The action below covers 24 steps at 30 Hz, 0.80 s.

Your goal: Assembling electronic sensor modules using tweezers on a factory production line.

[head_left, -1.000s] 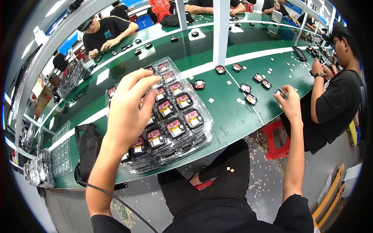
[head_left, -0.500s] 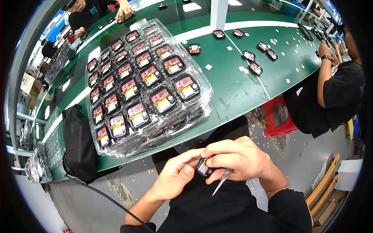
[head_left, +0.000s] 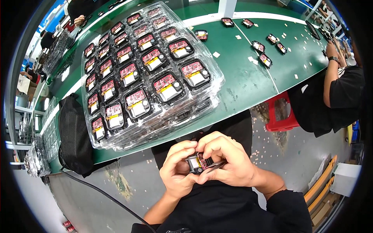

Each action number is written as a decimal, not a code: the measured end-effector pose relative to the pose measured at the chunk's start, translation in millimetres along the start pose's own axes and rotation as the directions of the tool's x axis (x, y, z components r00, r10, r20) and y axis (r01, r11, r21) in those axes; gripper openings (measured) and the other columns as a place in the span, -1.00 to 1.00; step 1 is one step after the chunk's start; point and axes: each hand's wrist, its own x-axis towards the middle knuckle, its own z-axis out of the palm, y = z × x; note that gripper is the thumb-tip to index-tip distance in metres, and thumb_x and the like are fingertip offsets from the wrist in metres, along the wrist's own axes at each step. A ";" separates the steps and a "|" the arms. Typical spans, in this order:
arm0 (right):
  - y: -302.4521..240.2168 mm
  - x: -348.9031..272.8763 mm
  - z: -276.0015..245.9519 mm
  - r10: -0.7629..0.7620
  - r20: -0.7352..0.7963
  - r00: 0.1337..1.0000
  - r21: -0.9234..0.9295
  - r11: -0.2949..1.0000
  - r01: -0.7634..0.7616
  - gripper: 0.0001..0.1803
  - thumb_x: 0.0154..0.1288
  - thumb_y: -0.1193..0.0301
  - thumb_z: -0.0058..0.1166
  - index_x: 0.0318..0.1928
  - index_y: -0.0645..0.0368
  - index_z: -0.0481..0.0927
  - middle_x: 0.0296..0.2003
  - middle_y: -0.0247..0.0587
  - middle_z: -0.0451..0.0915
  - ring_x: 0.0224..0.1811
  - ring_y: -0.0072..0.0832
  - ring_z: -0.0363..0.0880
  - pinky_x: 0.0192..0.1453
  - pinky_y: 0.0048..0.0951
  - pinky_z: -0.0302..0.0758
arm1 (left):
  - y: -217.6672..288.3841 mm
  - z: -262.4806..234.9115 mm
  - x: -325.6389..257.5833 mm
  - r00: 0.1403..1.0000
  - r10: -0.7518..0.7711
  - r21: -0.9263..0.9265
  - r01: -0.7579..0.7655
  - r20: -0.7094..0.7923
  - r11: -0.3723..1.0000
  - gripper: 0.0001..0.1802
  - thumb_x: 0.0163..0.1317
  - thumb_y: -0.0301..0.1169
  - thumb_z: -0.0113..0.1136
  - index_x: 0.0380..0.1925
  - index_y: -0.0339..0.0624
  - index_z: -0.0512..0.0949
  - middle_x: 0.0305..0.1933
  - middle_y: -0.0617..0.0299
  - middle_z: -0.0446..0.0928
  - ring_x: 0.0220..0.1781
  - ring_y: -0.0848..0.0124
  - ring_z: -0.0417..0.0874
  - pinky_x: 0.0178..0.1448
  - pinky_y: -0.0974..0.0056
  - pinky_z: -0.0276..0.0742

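Note:
Above my lap, in front of the bench edge, both my hands close round a small black device housing (head_left: 194, 163). A red circuit board and a pale battery show inside it. My left hand (head_left: 176, 167) grips its left side with curled fingers and thumb. My right hand (head_left: 233, 161) holds a pair of tweezers (head_left: 216, 166), tucked under the fingers across the palm. Its fingertips also press on the housing's upper right. Fingers hide part of the housing, and where the tweezer tips touch cannot be made out.
On the green bench (head_left: 241, 101) stands a stack of clear plastic trays (head_left: 155, 126) filled with similar open housings. A black mesh bag (head_left: 74, 134) lies left of it. Loose housings (head_left: 265, 60) and pale square pieces lie farther right. A person in black (head_left: 344, 87) sits near a red stool (head_left: 281, 112).
My left hand has closed round the housing, which has turned so its red board shows. The tweezers now lie closer against my right hand. The view has shifted, bringing the tray stack nearer.

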 end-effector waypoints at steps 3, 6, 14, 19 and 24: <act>-1.6 -1.9 0.3 0.065 0.036 0.997 0.019 0.998 -0.065 -0.49 0.10 0.33 0.58 -0.09 0.21 0.51 -0.03 -0.22 0.50 -0.35 -0.67 0.39 -0.33 -0.56 0.45 | 2.4 2.6 -0.2 0.998 -0.043 -0.028 0.042 -0.040 0.999 -0.23 0.11 0.02 0.58 0.13 -0.31 0.55 0.21 -0.10 0.55 0.27 0.14 0.58 0.36 0.11 0.48; 0.9 -0.8 1.2 0.028 0.020 0.999 -0.015 1.000 -0.028 -0.55 0.16 0.32 0.54 -0.10 0.24 0.56 -0.01 -0.21 0.48 -0.34 -0.65 0.43 -0.30 -0.55 0.48 | 3.7 1.1 0.5 0.998 -0.059 -0.138 0.059 0.008 0.989 -0.30 0.21 -0.19 0.55 0.20 -0.43 0.53 0.32 -0.17 0.44 0.33 0.13 0.55 0.37 0.09 0.55; -1.9 2.9 -3.0 -0.143 -0.065 0.988 -0.420 0.902 0.104 -0.71 0.35 0.49 0.32 0.03 0.34 0.66 -0.14 -0.08 0.55 -0.43 -0.40 0.56 -0.29 -0.44 0.55 | 9.4 -1.4 3.7 0.995 0.021 -0.051 -0.026 -0.098 0.998 -0.33 0.21 -0.34 0.51 0.23 -0.50 0.50 0.34 -0.16 0.37 0.31 0.05 0.57 0.43 0.00 0.50; -4.5 0.5 0.2 -0.033 -0.095 0.995 -0.365 0.931 -0.004 -0.74 0.28 0.53 0.37 -0.03 0.28 0.71 -0.37 -0.11 0.69 -0.47 -0.38 0.65 -0.38 -0.41 0.54 | 10.4 -6.0 7.0 0.997 0.073 0.025 -0.072 -0.037 0.997 -0.33 0.11 -0.48 0.55 0.22 -0.48 0.51 0.39 -0.17 0.27 0.25 0.00 0.63 0.39 -0.09 0.59; -5.6 1.5 1.0 -0.038 -0.125 0.991 -0.389 0.921 -0.013 -0.80 0.27 0.48 0.40 -0.12 0.26 0.73 -0.38 -0.11 0.75 -0.49 -0.39 0.71 -0.41 -0.45 0.53 | 10.0 -7.7 6.6 0.993 0.113 0.162 -0.110 -0.014 0.981 -0.38 0.03 -0.54 0.56 0.16 -0.40 0.59 0.36 -0.18 0.31 0.22 0.01 0.65 0.30 -0.02 0.65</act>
